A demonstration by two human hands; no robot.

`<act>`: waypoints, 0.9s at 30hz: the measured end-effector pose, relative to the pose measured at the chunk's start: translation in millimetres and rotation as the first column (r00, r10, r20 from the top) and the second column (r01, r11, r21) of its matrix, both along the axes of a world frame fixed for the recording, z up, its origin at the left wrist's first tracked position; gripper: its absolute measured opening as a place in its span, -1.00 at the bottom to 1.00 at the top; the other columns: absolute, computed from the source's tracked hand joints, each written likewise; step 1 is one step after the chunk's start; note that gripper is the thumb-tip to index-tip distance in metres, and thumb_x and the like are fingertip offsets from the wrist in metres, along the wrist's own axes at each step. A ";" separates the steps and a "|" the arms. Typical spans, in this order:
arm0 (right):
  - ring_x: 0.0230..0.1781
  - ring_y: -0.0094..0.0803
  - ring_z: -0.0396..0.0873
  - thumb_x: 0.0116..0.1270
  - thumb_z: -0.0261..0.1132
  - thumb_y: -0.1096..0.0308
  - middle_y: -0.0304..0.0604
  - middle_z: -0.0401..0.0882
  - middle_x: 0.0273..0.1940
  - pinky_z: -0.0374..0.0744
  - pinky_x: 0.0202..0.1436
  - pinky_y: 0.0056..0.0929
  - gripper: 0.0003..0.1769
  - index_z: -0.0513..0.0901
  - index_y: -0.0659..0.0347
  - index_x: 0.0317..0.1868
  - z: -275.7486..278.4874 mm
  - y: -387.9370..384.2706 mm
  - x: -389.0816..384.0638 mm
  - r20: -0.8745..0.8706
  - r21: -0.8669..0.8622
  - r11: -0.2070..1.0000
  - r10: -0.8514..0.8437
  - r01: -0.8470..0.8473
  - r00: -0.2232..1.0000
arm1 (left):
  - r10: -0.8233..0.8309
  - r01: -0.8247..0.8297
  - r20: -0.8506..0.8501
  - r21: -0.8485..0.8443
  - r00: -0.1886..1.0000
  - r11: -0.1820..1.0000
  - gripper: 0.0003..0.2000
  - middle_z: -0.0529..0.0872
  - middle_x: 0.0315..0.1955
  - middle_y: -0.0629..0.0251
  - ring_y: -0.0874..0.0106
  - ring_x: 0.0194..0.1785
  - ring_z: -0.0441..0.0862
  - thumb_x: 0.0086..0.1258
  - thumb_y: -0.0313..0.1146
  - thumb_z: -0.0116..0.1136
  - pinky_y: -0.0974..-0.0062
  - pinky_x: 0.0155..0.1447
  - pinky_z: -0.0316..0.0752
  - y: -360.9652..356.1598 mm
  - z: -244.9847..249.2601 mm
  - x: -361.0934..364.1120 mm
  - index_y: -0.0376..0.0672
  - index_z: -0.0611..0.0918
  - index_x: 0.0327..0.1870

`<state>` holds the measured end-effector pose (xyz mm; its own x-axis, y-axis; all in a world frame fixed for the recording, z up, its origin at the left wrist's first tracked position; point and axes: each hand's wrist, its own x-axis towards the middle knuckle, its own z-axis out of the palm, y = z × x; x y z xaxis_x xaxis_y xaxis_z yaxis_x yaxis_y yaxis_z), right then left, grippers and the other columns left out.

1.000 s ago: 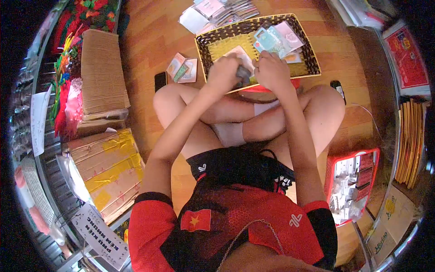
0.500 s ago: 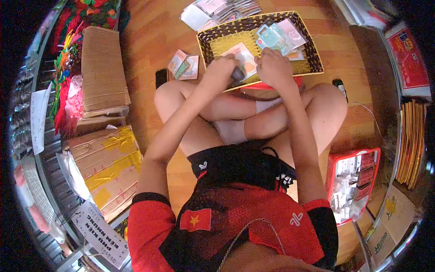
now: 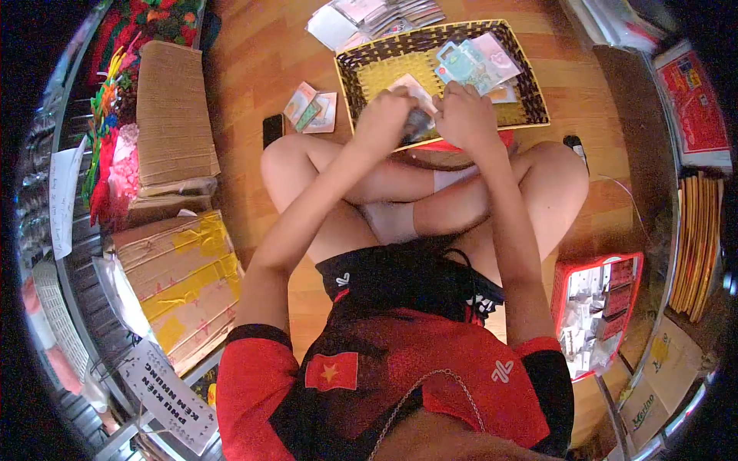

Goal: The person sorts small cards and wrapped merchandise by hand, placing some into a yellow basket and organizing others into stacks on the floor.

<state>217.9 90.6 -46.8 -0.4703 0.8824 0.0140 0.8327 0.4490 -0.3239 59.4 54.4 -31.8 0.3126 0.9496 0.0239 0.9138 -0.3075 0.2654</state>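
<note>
Over the near side of a woven yellow-and-black basket, my left hand is closed on a dark, blurred object. Close to its right, my right hand has its fingers bent together at the edge of a pale packet with an orange print. What exactly its fingertips pinch is hidden. Light blue cards and a pink-white packet lie in the basket just beyond my right hand.
Stacked packets lie behind the basket. Small packets and a black phone-like object are on the floor at left. Cardboard boxes line the left side. A red basket stands at right.
My left hand has moved slightly to the right and upward with the dark object, closer to my right hand. My right hand has barely moved.
</note>
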 end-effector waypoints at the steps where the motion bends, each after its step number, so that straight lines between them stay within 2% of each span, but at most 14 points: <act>1: -0.05 -0.17 0.45 0.18 0.08 0.25 -0.11 0.50 -0.16 0.44 -0.04 -0.07 -0.73 0.56 0.27 -0.25 2.3 0.0 -1.6 0.024 0.007 1.000 0.004 -0.004 1.000 | -0.037 0.035 0.021 0.083 0.999 0.996 -0.71 0.58 -0.29 0.21 0.16 -0.15 0.55 -0.17 -0.50 0.32 0.30 -0.10 0.52 -1.5 -10.5 4.4 -0.15 0.61 -0.33; 4: -0.06 -0.16 0.46 0.19 0.09 0.27 -0.10 0.52 -0.17 0.44 -0.04 -0.07 -0.75 0.57 0.27 -0.29 0.2 1.3 0.3 0.031 0.003 1.000 -0.005 0.005 1.000 | 0.005 -0.008 0.036 0.079 0.999 0.997 -0.73 0.57 -0.30 0.21 0.16 -0.13 0.54 -0.17 -0.48 0.33 0.28 -0.10 0.51 16.1 -12.1 17.4 -0.16 0.61 -0.34; 8: -0.07 -0.16 0.47 0.22 0.09 0.26 -0.09 0.54 -0.17 0.44 -0.04 -0.08 -0.74 0.60 0.28 -0.34 -8.2 2.8 1.2 -0.007 0.037 0.998 -0.045 0.045 0.999 | 0.051 -0.049 0.193 -0.011 0.980 0.999 -0.70 0.56 -0.29 0.09 0.08 -0.16 0.54 -0.14 -0.49 0.28 0.24 -0.07 0.46 28.5 -10.8 7.7 -0.21 0.61 -0.28; 9: -0.07 -0.16 0.47 0.23 0.09 0.27 -0.09 0.54 -0.17 0.45 -0.04 -0.09 -0.74 0.60 0.29 -0.35 -10.0 3.8 0.6 -0.022 0.031 0.999 -0.040 0.040 0.999 | 0.073 -0.084 0.190 0.049 0.979 0.995 -0.71 0.57 -0.29 0.08 0.08 -0.17 0.55 -0.11 -0.46 0.30 0.25 -0.07 0.46 30.6 -15.5 1.2 -0.20 0.61 -0.28; 12: -0.06 -0.13 0.47 0.23 0.08 0.24 -0.05 0.54 -0.17 0.44 -0.02 -0.08 -0.72 0.60 0.31 -0.33 -14.6 4.5 2.4 -0.061 -0.011 0.999 -0.038 0.037 0.997 | 0.253 -0.267 0.142 0.088 0.957 0.960 -0.70 0.58 -0.31 0.08 0.09 -0.17 0.56 -0.11 -0.43 0.32 0.24 -0.07 0.47 34.1 -10.7 -21.7 -0.20 0.61 -0.27; 13: -0.05 -0.11 0.47 0.24 0.07 0.22 -0.02 0.54 -0.17 0.43 -0.01 -0.05 -0.69 0.58 0.32 -0.29 -15.1 5.6 2.5 -0.074 -0.036 0.999 -0.040 0.037 0.996 | 0.238 -0.248 0.088 0.126 0.967 0.960 -0.68 0.58 -0.32 0.09 0.10 -0.19 0.57 -0.11 -0.40 0.34 0.24 -0.08 0.48 37.6 -24.4 -31.0 -0.19 0.61 -0.25; 16: -0.04 -0.09 0.48 0.24 0.06 0.20 0.02 0.55 -0.18 0.42 0.01 -0.04 -0.66 0.57 0.34 -0.25 -14.4 6.7 0.8 -0.087 -0.070 0.995 -0.074 0.068 0.993 | 0.227 -0.224 -0.090 0.047 0.970 0.973 -0.68 0.58 -0.32 0.09 0.11 -0.22 0.58 -0.12 -0.40 0.34 0.23 -0.10 0.50 18.9 -15.3 -8.8 -0.19 0.61 -0.25; 18: -0.08 -0.08 0.49 0.24 0.06 0.20 0.01 0.55 -0.19 0.44 -0.01 -0.08 -0.67 0.57 0.32 -0.25 -14.8 6.4 0.8 -0.080 -0.036 0.997 -0.075 0.073 0.994 | 0.146 -0.147 0.020 0.062 0.989 0.987 -0.70 0.59 -0.30 0.10 0.10 -0.22 0.59 -0.13 -0.43 0.33 0.22 -0.09 0.51 8.6 -10.9 6.1 -0.21 0.62 -0.28; 20: -0.13 -0.08 0.50 0.25 0.07 0.20 -0.03 0.55 -0.21 0.47 -0.05 -0.14 -0.69 0.57 0.28 -0.24 -14.7 4.4 2.3 -0.064 0.039 0.998 -0.045 0.047 0.997 | 0.117 -0.117 0.003 0.048 0.993 0.992 -0.70 0.60 -0.25 0.09 0.10 -0.21 0.59 -0.12 -0.43 0.32 0.24 -0.08 0.51 7.8 -9.0 18.1 -0.20 0.62 -0.28; 23: -0.11 -0.08 0.50 0.21 0.09 0.23 0.03 0.54 -0.21 0.47 -0.05 -0.14 -0.70 0.54 0.30 -0.20 -4.6 4.1 5.1 -0.044 -0.039 0.997 -0.067 0.066 0.997 | 0.080 -0.091 0.079 0.149 0.994 0.985 -0.75 0.58 -0.32 0.09 0.09 -0.22 0.57 -0.11 -0.45 0.29 0.21 -0.14 0.50 25.3 -18.8 15.1 -0.19 0.61 -0.33; 26: -0.10 -0.05 0.51 0.14 0.10 0.25 0.09 0.55 -0.23 0.45 0.01 -0.09 -0.69 0.57 0.35 -0.28 3.6 0.3 2.3 -0.138 -0.114 0.985 -0.142 0.126 0.980 | 0.201 -0.205 0.049 0.117 0.978 0.972 -0.70 0.62 -0.24 0.11 0.13 -0.21 0.59 -0.11 -0.42 0.32 0.26 -0.08 0.51 37.7 -16.3 1.1 -0.18 0.63 -0.26; 27: -0.10 -0.04 0.51 0.13 0.11 0.26 0.09 0.55 -0.23 0.45 0.01 -0.09 -0.69 0.57 0.35 -0.28 -1.9 1.8 1.9 -0.149 -0.110 0.987 -0.135 0.119 0.980 | 0.224 -0.231 0.078 0.097 0.971 0.968 -0.69 0.63 -0.30 0.14 0.15 -0.22 0.60 -0.10 -0.41 0.32 0.26 -0.09 0.51 35.8 -9.3 -5.6 -0.14 0.63 -0.23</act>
<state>219.9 92.4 -48.6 -0.3536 0.9353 -0.0132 0.8165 0.3017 -0.4923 53.8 90.2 -41.1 0.0830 0.9866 0.1402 0.9446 -0.1227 0.3045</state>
